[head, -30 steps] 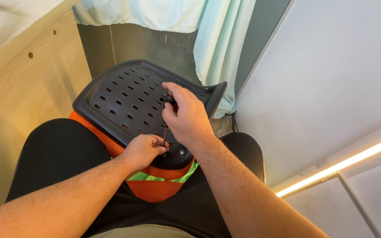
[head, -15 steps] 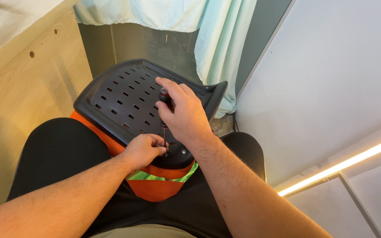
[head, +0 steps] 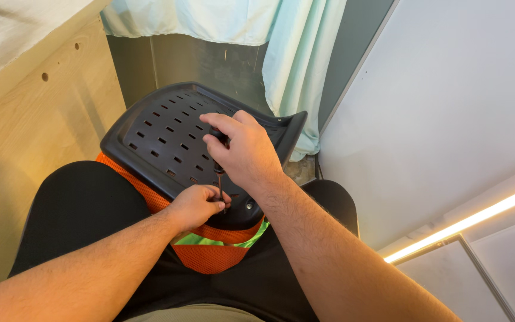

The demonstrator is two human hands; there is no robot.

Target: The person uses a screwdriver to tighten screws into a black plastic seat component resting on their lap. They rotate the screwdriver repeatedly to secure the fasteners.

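My right hand (head: 247, 152) grips one screwdriver (head: 218, 173) closed-fisted; my left hand (head: 196, 204) pinches its tip near the one black slotted panel's (head: 156, 134) lower edge, hemmed between two walls.

A black chair seat shell (head: 168, 134) of matt moulded plastic, smooth and pierced with rows of small slots, rests on the person's lap. Beneath the shell, orange mesh fabric (head: 210, 253) shows a coarse open weave, with a strip of glossy bright green material (head: 210, 240) against it. Above the shell's near edge, a screwdriver (head: 219, 170) has a dark matt handle and a thin metal shaft. Left of the shell, a pale wood panel (head: 37, 149) looks smooth and unvarnished, with drilled holes. Behind the shell hangs soft, light green cloth curtain (head: 293, 65). Right of the shell, the white wall (head: 448, 107) is smooth and matt.
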